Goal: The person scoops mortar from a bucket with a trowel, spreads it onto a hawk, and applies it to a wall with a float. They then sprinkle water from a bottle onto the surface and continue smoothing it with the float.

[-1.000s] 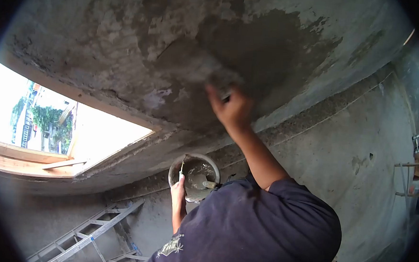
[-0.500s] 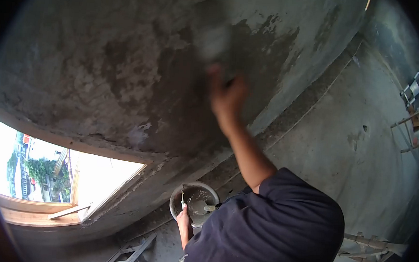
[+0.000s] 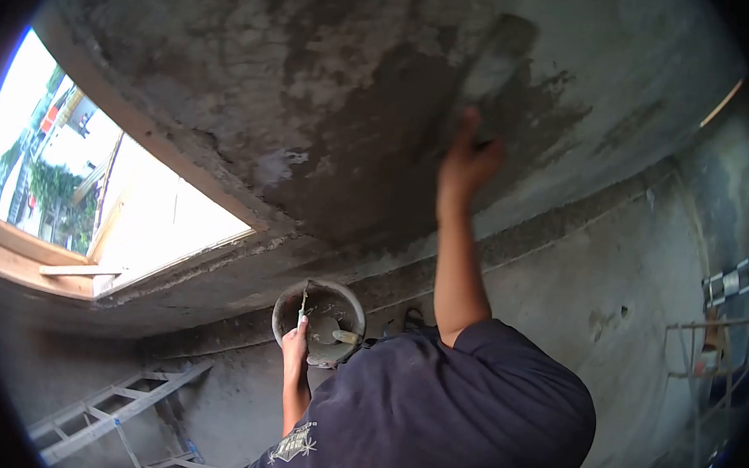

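Note:
Against the damp, patchy plastered wall [image 3: 382, 106], my right hand [image 3: 472, 158] grips a flat plastering trowel [image 3: 492, 70] whose blade is smeared by motion. The blade lies over a dark wet area, with the arm stretched up. Lower down, my left hand [image 3: 295, 341] is closed round the pale grip of the bucket handle [image 3: 303, 303]. Below that handle hangs a round bucket [image 3: 360, 306] with grey wet mix inside. A second trowel [image 3: 344, 337] with a light handle rests in the bucket, its blade in the mix.
A window opening [image 3: 178, 213] with a wooden frame lies at left. An aluminium ladder [image 3: 124, 403] stands at lower left, and another ladder [image 3: 732, 282] with a metal frame [image 3: 685, 347] is at far right. A sandalled foot [image 3: 415, 318] shows beside the bucket.
The view has turned and shifted, so the window and ladder sit differently. My right hand and trowel appear farther right in view, still at the wall. My left hand keeps the bucket handle.

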A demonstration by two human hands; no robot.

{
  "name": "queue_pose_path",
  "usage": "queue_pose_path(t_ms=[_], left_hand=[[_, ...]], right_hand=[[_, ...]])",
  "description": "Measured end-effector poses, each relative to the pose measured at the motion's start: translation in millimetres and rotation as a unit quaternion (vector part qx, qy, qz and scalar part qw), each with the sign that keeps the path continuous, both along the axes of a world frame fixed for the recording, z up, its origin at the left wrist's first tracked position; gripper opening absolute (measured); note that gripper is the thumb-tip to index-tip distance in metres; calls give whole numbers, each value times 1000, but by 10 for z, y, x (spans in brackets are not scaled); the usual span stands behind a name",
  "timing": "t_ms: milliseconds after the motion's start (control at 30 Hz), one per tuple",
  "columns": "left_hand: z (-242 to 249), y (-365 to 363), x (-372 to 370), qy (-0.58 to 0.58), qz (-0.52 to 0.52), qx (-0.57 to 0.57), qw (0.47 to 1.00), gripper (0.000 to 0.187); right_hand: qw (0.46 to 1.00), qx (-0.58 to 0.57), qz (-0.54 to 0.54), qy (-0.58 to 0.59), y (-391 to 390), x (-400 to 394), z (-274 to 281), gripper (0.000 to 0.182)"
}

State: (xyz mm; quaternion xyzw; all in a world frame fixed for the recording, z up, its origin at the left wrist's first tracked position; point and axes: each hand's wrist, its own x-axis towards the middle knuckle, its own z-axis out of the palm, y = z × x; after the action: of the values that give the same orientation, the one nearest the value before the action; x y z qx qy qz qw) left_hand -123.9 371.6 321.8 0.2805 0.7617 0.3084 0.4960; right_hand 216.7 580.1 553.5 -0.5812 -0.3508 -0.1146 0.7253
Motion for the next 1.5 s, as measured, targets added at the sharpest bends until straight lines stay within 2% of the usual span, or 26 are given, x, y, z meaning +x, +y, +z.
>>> queue_pose_path(t_ms=[33,100,167,200,233,267,333,367,433,467,633,700,767,800,867,900,933,1000,1067,1100,1167,1233,1300,1333,1400,1500], left_hand=[[-59,6,17,-6,5,-4,1000,49],[-133,21,43,-41,10,-10,999,49],[-93,18,133,-37,3,23,999,49],[-108,-26,103,-40,6,22,999,49],[-138,35,118,-40,2,2,999,49],[-170,61,144,-42,-1,-21,999,49],[-237,28,154,-44,-9,-6,999,49],[-267,34,160,-43,-24,18,999,49],[-185,64,192,-11,-42,24,999,49],[-133,60,197,-11,-43,17,999,49],[-55,88,201,-36,-41,-9,998,48],[-62,85,119,-21,-50,-18,998,49],[-90,78,77,6,-58,10,998,51],[-126,70,63,7,-53,14,998,53],[-196,28,26,12,-45,14,999,53],[-214,17,-10,20,-45,16,999,53],[-203,1,-18,41,-46,28,998,52],[-278,-15,-52,30,-22,3,999,53],[-286,28,-48,26,-8,-7,1000,54],[-267,12,-47,15,10,-2,1000,54],[-195,12,-125,9,20,7,1000,54],[-105,61,-154,59,17,2,998,53],[-16,53,-193,30,26,-20,999,52],[-93,66,-203,35,25,-1,999,51],[-153,52,-190,1,44,-2,999,51],[-252,45,-142,6,19,-20,1000,50]], right_hand=[[995,42,65,-59,-75,-370,-26,41],[963,-126,146,-190,-368,-943,-286,36],[843,-348,258,-318,-604,-1036,-422,32],[842,-349,259,-320,-729,-1014,-565,32],[856,-267,431,-105,-785,-860,-713,31],[796,-166,569,120,-815,-679,-820,30],[636,-101,588,490,-1053,-462,-511,43],[696,-140,619,336,-1101,-224,-572,48],[574,37,701,421,-1080,-102,-577,48],[580,39,696,422,-1110,-53,-551,48],[785,155,513,310,-1189,92,-8,48],[790,141,411,433,-1043,427,2,47],[840,118,335,410,-823,809,6,42],[840,113,339,408,-623,864,78,42],[970,-27,132,200,-279,903,231,35],[990,-41,47,129,-195,732,306,34],[996,-52,-41,56,-85,484,368,33],[986,74,-53,-138,27,146,222,37],[954,25,39,-295,-139,-251,225,39],[954,24,41,-294,-162,-203,246,39],[890,-75,35,-449,-246,23,321,42],[902,44,7,-429,-81,239,778,43],[960,27,44,-274,-65,291,1253,44],[961,22,43,-274,-100,236,1312,44],[954,-59,1,-293,-156,84,1342,42],[859,-56,28,-509,-246,-83,409,44]])
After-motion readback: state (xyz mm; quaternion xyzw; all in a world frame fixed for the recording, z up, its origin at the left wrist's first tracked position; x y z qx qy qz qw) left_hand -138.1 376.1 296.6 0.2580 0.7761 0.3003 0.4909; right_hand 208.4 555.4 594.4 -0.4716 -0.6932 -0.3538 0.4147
